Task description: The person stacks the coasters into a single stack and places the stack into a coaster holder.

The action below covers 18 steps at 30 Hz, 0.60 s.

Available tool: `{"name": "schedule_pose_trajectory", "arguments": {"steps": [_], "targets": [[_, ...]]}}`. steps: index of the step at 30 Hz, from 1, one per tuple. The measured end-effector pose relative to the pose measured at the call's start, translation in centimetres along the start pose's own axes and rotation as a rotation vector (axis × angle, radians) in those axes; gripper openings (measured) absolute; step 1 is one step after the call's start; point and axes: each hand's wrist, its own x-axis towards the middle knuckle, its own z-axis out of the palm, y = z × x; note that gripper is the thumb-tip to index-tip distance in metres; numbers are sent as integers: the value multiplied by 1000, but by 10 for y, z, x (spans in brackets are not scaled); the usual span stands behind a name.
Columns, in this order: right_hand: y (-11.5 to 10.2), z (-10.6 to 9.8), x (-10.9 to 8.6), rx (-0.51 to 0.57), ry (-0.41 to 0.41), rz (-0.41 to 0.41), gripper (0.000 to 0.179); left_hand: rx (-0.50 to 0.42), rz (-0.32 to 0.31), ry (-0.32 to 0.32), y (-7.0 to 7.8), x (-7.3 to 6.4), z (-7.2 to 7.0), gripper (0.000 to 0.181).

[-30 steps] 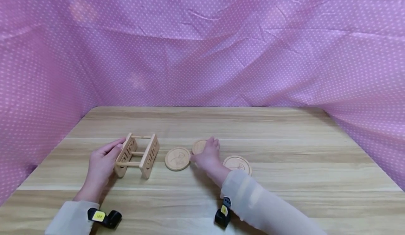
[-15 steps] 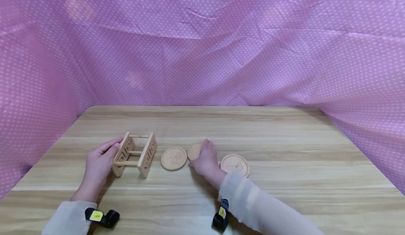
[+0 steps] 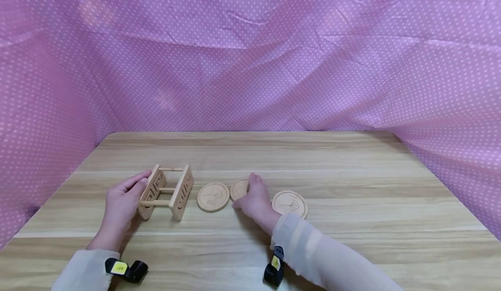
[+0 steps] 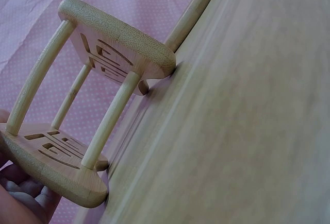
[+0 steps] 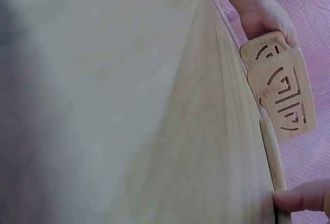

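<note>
What has shifted: over the last 1.0 s we see the right hand (image 3: pixel 256 199) draw its fingers in, and the middle disc (image 3: pixel 238 189) has come slightly nearer us.
What that means: we judge the right hand is past reaching and is securing its hold; the disc is on the tabletop (image 3: pixel 336 156), outside the rack (image 3: pixel 182 194).
Right hand: thumb against the disc's rim, fingers across its far side, pinching it as far as we can tell; the fingertips are partly hidden.
Left hand: the left hand (image 3: pixel 120 202) pinches the rack's left panel, as it did 1.0 s ago.
Rack: 2 cut-out panels joined by 3 visible rods (image 3: pixel 167 189); we see no disc between them.
Other discs: the left disc (image 3: pixel 213 197) lies just beside the middle disc, perhaps touching; the right disc (image 3: pixel 288 204) lies by the right wrist.
Writing: 2 yellow labels (image 3: pixel 119 268) on the wrist cameras (image 3: pixel 138 272), too blurred for us to read.
Engraving: plant-like lines on 2 discs; we find no brand.
</note>
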Motion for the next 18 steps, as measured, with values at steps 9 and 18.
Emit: {"name": "schedule_pose_trajectory", "arguments": {"steps": [9, 18], "targets": [[0, -2, 1, 74, 52, -26, 98, 3, 8, -18, 1, -1, 1, 45], [-2, -5, -2, 37, 69, -114, 94, 31, 7, -15, 2, -2, 0, 45]]}}
